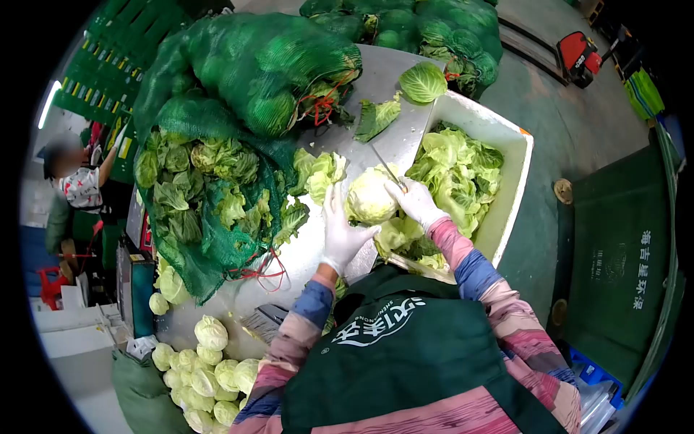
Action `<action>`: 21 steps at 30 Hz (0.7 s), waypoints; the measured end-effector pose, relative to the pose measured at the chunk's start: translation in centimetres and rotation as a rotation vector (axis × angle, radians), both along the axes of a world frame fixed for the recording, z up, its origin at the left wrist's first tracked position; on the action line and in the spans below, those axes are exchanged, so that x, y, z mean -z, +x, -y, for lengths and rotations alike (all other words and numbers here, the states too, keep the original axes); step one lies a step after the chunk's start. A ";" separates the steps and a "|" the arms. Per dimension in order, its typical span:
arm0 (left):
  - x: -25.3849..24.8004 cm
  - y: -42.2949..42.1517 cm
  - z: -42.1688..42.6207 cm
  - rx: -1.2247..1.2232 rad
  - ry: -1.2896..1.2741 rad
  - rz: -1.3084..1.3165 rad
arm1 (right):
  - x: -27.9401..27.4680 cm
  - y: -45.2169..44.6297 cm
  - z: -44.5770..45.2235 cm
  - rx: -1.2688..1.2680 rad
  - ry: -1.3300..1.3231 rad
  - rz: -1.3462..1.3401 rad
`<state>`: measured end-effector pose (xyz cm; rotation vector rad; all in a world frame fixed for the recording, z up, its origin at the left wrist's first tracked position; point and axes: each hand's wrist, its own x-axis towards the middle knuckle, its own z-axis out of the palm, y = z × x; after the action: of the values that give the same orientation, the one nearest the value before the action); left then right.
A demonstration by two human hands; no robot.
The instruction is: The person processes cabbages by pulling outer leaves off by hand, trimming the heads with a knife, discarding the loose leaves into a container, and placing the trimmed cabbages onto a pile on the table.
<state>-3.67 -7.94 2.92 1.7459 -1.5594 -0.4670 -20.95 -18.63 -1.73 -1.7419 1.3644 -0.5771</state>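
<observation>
A pale, trimmed cabbage head (372, 197) sits on the metal table between my gloved hands. My left hand (343, 233) is at its left side, fingers stretched out and thumb spread toward its lower edge. On the right, my right hand (419, 205) is closed round a knife (385, 163), whose thin blade points up and left over the cabbage's top right. The handle is mostly hidden in the glove. Loose light-green leaves (318, 173) lie just beyond my left hand. Beside my right hand, a white foam box (515, 189) holds many cut-off leaves (459, 173).
Green mesh sacks of cabbages (246, 65) fill the far left; an opened sack (217, 249) spills leaves. Trimmed cabbages (206, 380) are piled at lower left. A large green bin (614, 267) stands right, a red pallet jack (576, 59) behind. Another person (81, 181) is at far left.
</observation>
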 end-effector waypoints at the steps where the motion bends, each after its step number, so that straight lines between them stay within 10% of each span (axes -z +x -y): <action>1: 0.3 0.3 1.4 0.009 0.000 0.000 | 0.1 -0.2 0.1 0.014 -0.005 0.017; 7: -2.9 0.7 6.1 0.344 0.414 0.352 | -2.1 -1.3 -1.6 0.071 0.449 0.197; 9: -2.7 0.2 6.1 0.353 0.416 0.439 | -1.0 -1.4 -2.4 0.112 0.085 0.058; 21: 0.6 -0.9 5.5 0.240 0.206 0.235 | -3.3 0.6 -4.1 -0.080 0.054 -0.329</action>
<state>-4.54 -13.48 2.35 1.8277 -1.9605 -0.5732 -20.38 -14.58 1.54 -1.8960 1.5074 -0.2120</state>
